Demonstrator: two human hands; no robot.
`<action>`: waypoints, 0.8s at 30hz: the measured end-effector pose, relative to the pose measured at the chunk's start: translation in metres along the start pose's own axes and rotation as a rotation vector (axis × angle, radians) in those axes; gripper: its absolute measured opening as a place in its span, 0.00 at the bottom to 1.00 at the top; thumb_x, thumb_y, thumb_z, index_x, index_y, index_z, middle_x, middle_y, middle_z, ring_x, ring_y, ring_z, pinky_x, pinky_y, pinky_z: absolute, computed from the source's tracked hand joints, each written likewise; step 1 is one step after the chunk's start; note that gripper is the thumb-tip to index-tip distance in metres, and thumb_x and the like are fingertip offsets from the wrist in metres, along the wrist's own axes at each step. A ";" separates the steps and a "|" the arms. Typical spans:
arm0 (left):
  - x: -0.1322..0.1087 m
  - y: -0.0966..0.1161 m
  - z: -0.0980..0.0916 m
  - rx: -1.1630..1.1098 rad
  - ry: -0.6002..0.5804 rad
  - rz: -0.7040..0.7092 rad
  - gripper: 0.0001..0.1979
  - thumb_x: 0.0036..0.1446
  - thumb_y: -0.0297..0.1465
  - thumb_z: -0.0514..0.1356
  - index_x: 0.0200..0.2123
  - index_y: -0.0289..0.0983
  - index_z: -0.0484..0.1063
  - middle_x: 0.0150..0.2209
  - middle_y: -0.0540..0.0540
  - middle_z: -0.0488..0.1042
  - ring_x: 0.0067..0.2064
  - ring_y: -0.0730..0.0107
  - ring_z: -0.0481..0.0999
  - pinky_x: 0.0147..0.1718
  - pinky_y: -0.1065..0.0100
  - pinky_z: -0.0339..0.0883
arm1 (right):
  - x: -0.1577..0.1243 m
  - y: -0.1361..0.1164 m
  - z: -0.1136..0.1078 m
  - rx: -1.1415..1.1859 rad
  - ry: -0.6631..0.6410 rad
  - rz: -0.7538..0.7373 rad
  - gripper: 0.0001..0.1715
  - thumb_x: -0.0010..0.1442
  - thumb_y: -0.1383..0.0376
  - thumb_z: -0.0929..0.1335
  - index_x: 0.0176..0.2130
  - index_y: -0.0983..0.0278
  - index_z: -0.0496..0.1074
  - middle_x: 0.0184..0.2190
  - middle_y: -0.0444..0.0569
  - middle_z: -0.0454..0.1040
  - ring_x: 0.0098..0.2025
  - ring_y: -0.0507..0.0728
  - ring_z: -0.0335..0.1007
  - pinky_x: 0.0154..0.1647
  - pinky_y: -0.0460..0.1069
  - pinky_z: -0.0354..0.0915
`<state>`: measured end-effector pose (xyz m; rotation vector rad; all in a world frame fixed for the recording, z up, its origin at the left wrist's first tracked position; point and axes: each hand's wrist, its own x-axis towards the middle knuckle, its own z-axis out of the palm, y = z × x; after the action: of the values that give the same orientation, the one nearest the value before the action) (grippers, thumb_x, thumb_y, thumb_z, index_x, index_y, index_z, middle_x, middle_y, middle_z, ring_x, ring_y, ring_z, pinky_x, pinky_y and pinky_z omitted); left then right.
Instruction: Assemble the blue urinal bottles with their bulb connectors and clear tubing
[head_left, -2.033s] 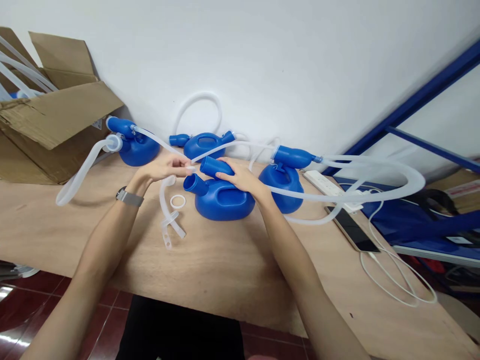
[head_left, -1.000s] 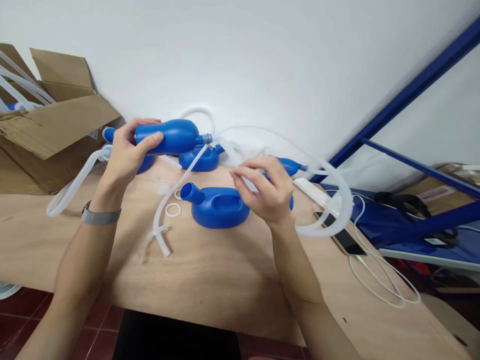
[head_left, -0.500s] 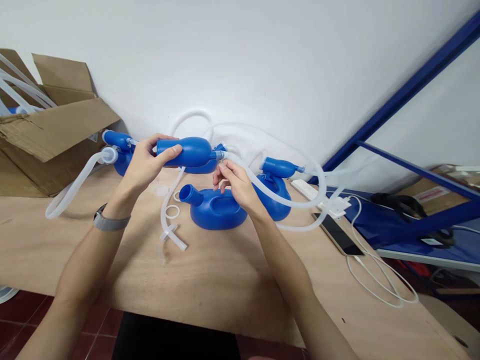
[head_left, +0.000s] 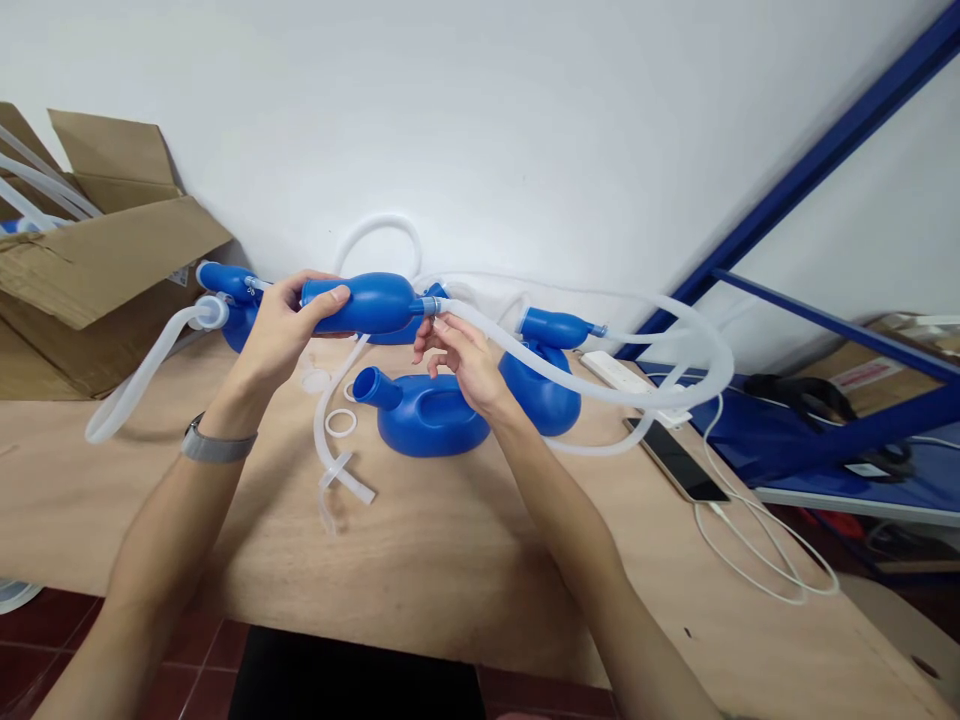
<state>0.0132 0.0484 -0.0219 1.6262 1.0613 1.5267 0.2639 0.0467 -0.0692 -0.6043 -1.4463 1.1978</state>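
I see bare surface [head_left: 450,540] near me; blue bottles [head_left: 427,415] and looping tubes [head_left: 637,395] crowd the far edge.

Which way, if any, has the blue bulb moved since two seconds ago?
Yes. The blue bulb has risen: it rested on the blue container; now the left hand holds it above it.

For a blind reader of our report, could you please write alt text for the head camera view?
The left hand holds a blue bulb above a wooden table, while the right hand pinches the clear hose at the bulb's narrow end. A blue jug lies below them; a cardboard box stands at left, a phone at right.
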 end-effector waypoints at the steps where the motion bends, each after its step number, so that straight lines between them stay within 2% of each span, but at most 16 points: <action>1: 0.000 0.000 0.000 0.005 0.001 0.004 0.25 0.54 0.51 0.73 0.45 0.38 0.81 0.42 0.43 0.82 0.45 0.53 0.83 0.39 0.57 0.85 | 0.000 0.000 0.000 0.024 0.006 0.000 0.24 0.64 0.42 0.76 0.40 0.60 0.77 0.35 0.45 0.78 0.35 0.54 0.77 0.25 0.45 0.67; 7: 0.000 0.004 -0.006 0.074 -0.011 0.075 0.25 0.54 0.49 0.74 0.48 0.38 0.83 0.43 0.43 0.83 0.42 0.55 0.83 0.38 0.58 0.84 | 0.004 0.003 0.003 0.110 0.027 0.005 0.23 0.60 0.45 0.79 0.38 0.60 0.79 0.32 0.43 0.78 0.32 0.52 0.77 0.26 0.45 0.68; 12: -0.001 0.011 -0.017 0.228 0.006 0.211 0.26 0.54 0.50 0.75 0.49 0.38 0.84 0.47 0.42 0.85 0.46 0.55 0.83 0.44 0.59 0.82 | 0.004 0.006 0.003 0.202 0.043 0.036 0.19 0.63 0.49 0.79 0.36 0.60 0.78 0.29 0.42 0.77 0.29 0.52 0.75 0.30 0.46 0.72; 14: -0.002 0.012 -0.019 0.263 0.008 0.244 0.26 0.54 0.50 0.74 0.49 0.38 0.84 0.47 0.42 0.85 0.47 0.55 0.83 0.45 0.59 0.81 | 0.003 0.006 0.004 0.238 0.043 0.058 0.15 0.65 0.53 0.78 0.39 0.60 0.78 0.32 0.42 0.79 0.32 0.53 0.78 0.34 0.48 0.75; 17: -0.003 0.012 -0.018 0.283 0.007 0.267 0.27 0.55 0.52 0.74 0.49 0.39 0.84 0.49 0.42 0.85 0.49 0.53 0.83 0.45 0.59 0.80 | 0.002 0.000 0.011 0.347 0.075 0.070 0.08 0.68 0.58 0.75 0.44 0.59 0.78 0.41 0.44 0.84 0.41 0.55 0.83 0.43 0.49 0.78; 19: -0.004 0.011 -0.015 0.307 -0.002 0.281 0.28 0.54 0.53 0.75 0.50 0.39 0.83 0.52 0.41 0.85 0.51 0.51 0.83 0.45 0.58 0.80 | 0.003 -0.006 0.018 0.507 0.137 0.095 0.08 0.72 0.57 0.71 0.46 0.58 0.77 0.45 0.44 0.85 0.46 0.55 0.83 0.48 0.51 0.79; 21: -0.006 0.010 -0.010 0.351 -0.018 0.307 0.29 0.54 0.52 0.75 0.52 0.39 0.82 0.54 0.40 0.85 0.52 0.50 0.83 0.45 0.58 0.80 | 0.007 -0.013 0.024 0.703 0.224 0.151 0.12 0.75 0.54 0.68 0.47 0.58 0.75 0.44 0.46 0.85 0.48 0.56 0.83 0.50 0.53 0.80; 22: -0.007 0.010 -0.007 0.380 -0.033 0.333 0.30 0.54 0.52 0.75 0.52 0.39 0.82 0.54 0.39 0.85 0.52 0.50 0.83 0.45 0.58 0.79 | 0.011 -0.016 0.026 0.799 0.284 0.178 0.14 0.77 0.52 0.66 0.46 0.58 0.74 0.41 0.46 0.84 0.46 0.56 0.83 0.50 0.53 0.80; 24: -0.011 0.011 -0.002 0.432 -0.067 0.400 0.29 0.53 0.51 0.75 0.51 0.38 0.82 0.53 0.39 0.85 0.51 0.51 0.84 0.45 0.59 0.79 | 0.019 -0.021 0.027 0.960 0.425 0.191 0.18 0.80 0.53 0.62 0.40 0.58 0.71 0.29 0.41 0.77 0.35 0.53 0.79 0.45 0.51 0.80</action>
<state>0.0125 0.0338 -0.0174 2.2836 1.1319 1.5427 0.2390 0.0466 -0.0389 -0.2837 -0.3600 1.6102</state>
